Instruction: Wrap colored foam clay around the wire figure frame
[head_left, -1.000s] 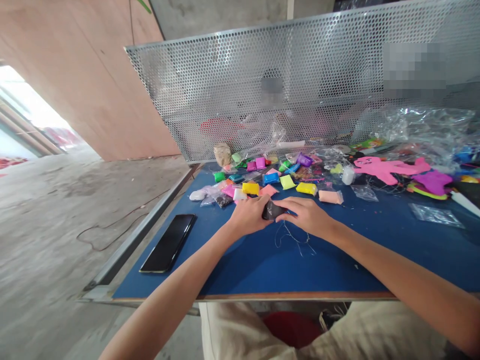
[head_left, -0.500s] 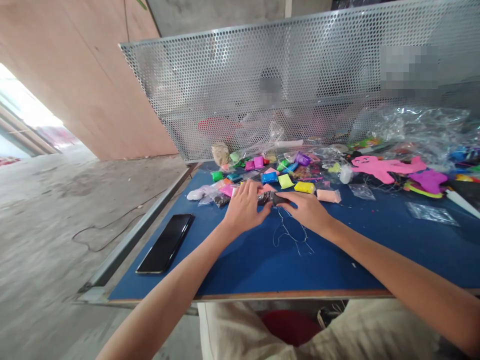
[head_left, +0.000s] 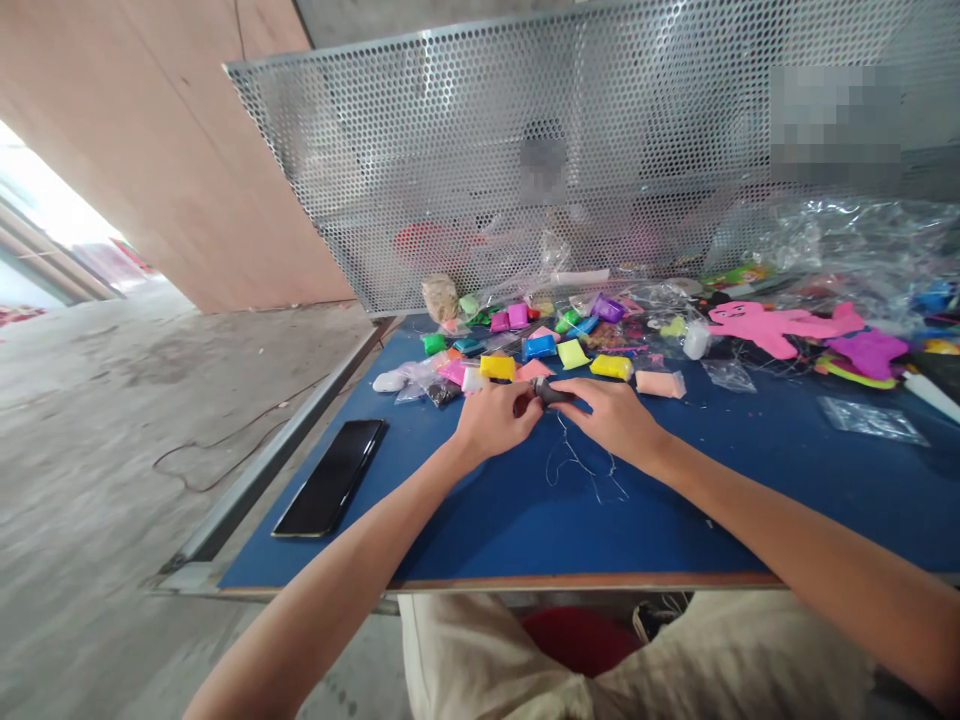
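Observation:
Both hands meet over the blue tabletop (head_left: 480, 530), at the near side of a row of bright packets. Between them is a small dark grey lump of what looks like modelling clay (head_left: 553, 394), partly covered by fingers. My left hand (head_left: 493, 418) is closed, thumb and curled fingers pinching the lump's left end. From the other side, my right hand (head_left: 616, 418) grips the right end between thumb and fingers. A yellow packet (head_left: 497, 367) lies just beyond my left hand. Thin tangled thread (head_left: 581, 465) rests on the tabletop below the hands.
A black phone (head_left: 330, 478) lies at the left. Farther back are a blue packet (head_left: 539, 347), a peach packet (head_left: 660, 384) and a pink figure (head_left: 780, 325). Clear plastic wrapping (head_left: 840, 240) piles up at the right. A perforated metal panel (head_left: 465, 130) stands along the back.
My left hand has drawn down and curled its fingers more tightly over the lump's left end. The yellow packet behind it now shows. My right hand keeps its grip. The view has shifted slightly.

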